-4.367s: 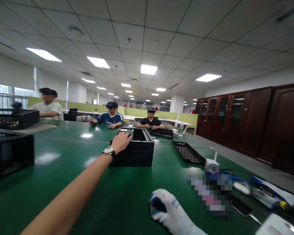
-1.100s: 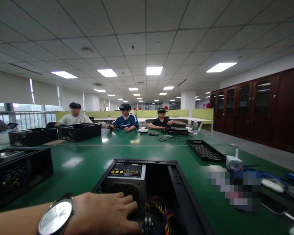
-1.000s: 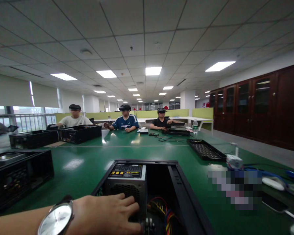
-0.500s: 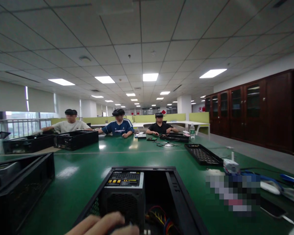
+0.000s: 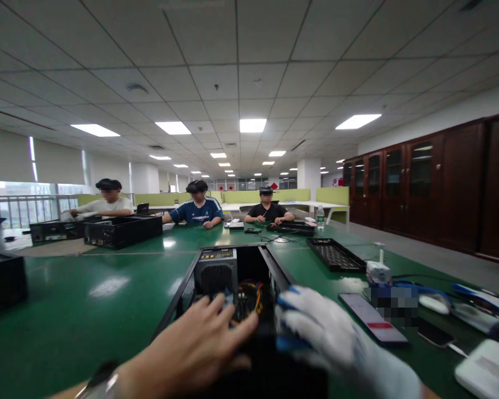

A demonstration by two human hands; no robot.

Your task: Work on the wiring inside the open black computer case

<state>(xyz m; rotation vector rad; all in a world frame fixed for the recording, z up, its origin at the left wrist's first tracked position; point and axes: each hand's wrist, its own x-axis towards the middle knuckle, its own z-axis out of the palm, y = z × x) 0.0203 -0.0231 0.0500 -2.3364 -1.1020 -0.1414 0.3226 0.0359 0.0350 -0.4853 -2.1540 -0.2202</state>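
Observation:
In front of me on the green table lies an open black computer case (image 5: 279, 269). Its power supply (image 5: 216, 276) sits at the far left inside, with coloured wires (image 5: 258, 296) to the right of it. My left hand (image 5: 216, 332), bare with a watch at the wrist, reaches over the case opening, fingers spread. Whether its fingertips touch the parts below is hard to see. My right hand (image 5: 324, 330), in a white glove with blue fingertips, is slightly blurred; its fingers curl around the case's right wall.
Right of the case are a phone (image 5: 374, 318), a second phone (image 5: 436, 332), a white box (image 5: 488, 368) and cables. A black panel (image 5: 336, 255) lies farther back. Other cases (image 5: 125, 231) stand at left. Three people sit across the table, one in a blue shirt (image 5: 197, 210).
My gloved right hand has come into view at the case's right wall. More of my left hand and forearm shows over the case. The camera view has shifted, and the case appears smaller.

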